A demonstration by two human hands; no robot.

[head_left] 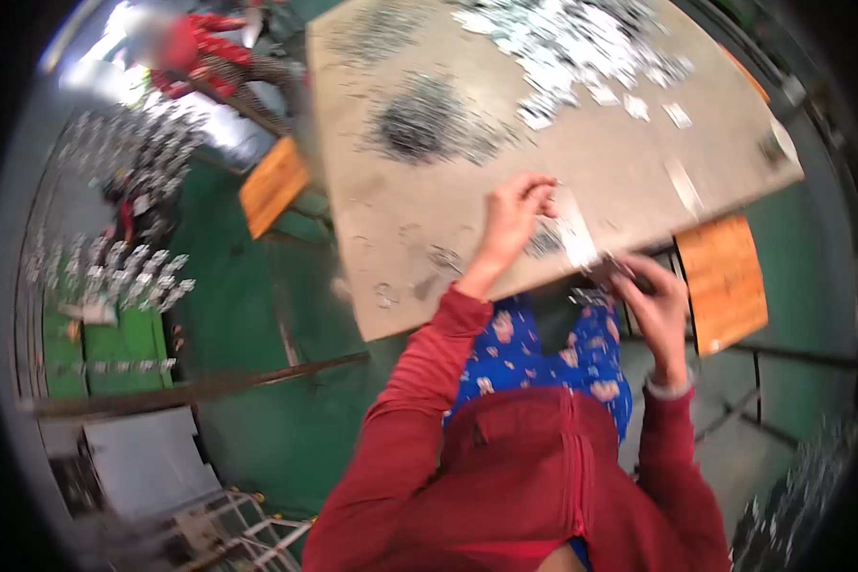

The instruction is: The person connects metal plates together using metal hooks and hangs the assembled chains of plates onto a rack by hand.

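Note:
My left hand [515, 217] is over the table [629, 176] near its front edge, thumb and fingers pinched together. Whatever they hold is too small and blurred to name. A pale, shiny strip [574, 229] lies between my hands, and beside it is a small heap of thin grey metal pieces [543, 241]. At the table edge, my right hand [656, 300] is closed, its thumb and fingers around something dark and smeared by motion. I cannot make out what that is.
A dark heap of thin metal pieces [415, 124] and a spread of white packets [582, 48] lie farther back. Wooden stools stand left [275, 186] and right [723, 284]. A person in red [210, 52] is at upper left. A round container [780, 146] sits at the right corner.

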